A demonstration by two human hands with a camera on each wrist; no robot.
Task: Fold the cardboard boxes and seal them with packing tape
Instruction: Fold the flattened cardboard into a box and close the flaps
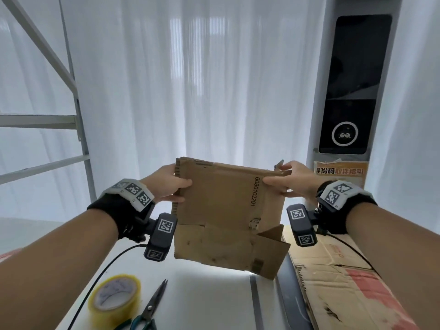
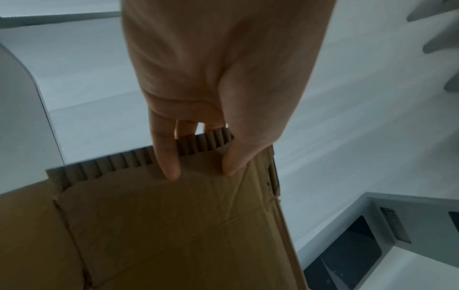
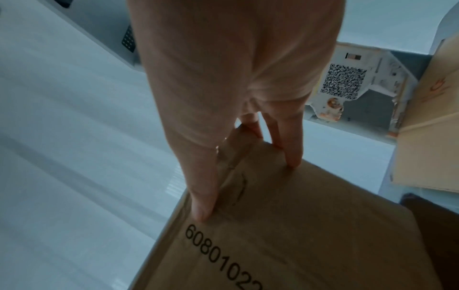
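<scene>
Two hands [image 1: 166, 184] [image 1: 292, 181] pinch flat box [image 1: 226, 206]; tape [image 1: 114, 300], scissors [image 1: 147, 310] below.

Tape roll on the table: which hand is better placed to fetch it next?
Left, probably. The tape roll lies below the left hand; the right hand grips the flattened box at its far edge.

Hidden and cut-off parts

The scissors [image 1: 147, 308] lose their handles at the head view's bottom edge. The box [image 1: 226, 210] hides the fingers of the left hand [image 1: 166, 184] behind it, and covers part of the flattened carton [image 1: 345, 282], which the right forearm crosses. The orange sign [image 1: 339, 172] is too blurred to read.
</scene>
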